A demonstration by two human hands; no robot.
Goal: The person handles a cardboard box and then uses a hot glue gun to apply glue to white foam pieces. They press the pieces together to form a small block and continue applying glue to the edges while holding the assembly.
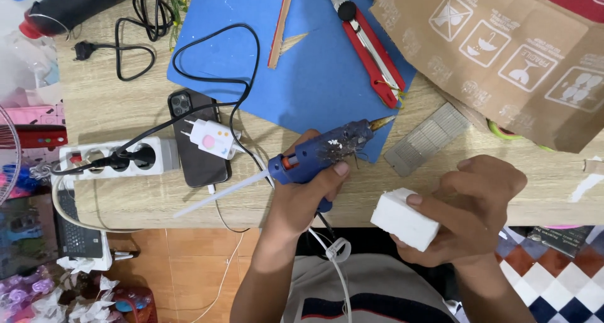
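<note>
Left hand has its fingers wrapped tight round the grip of a blue glue gun — thumb pressed on the side of the body, nozzle aimed up & to the right, tip just over the edge of the blue sheet. A pale glue stick pokes out the back of the gun, slanting down-left across the tabletop. Gun's white cable drops from the handle toward the lap.

Right hand cradles a white foam block, fingers closed under and behind it, thumb lying on the top face. Block sits off the front edge of the tabletop, near the gun but not touching it.

Going outward — just beyond the right hand a small grey ribbed piece lies flat, next to the blue sheet's corner. Above it a big flattened cardboard box w/ white handling symbols covers the top-right. On the blue sheet: a red utility knife lying diagonal, & a thin cardboard strip nearly upright in view.

Left of the gun: a dark phone face down w/ a white charger resting on it, black cord looping over the sheet. Beside the phone, a white power strip w/ a black plug in. Far top-left, a dark bottle w/ red cap lies on its side.
</note>
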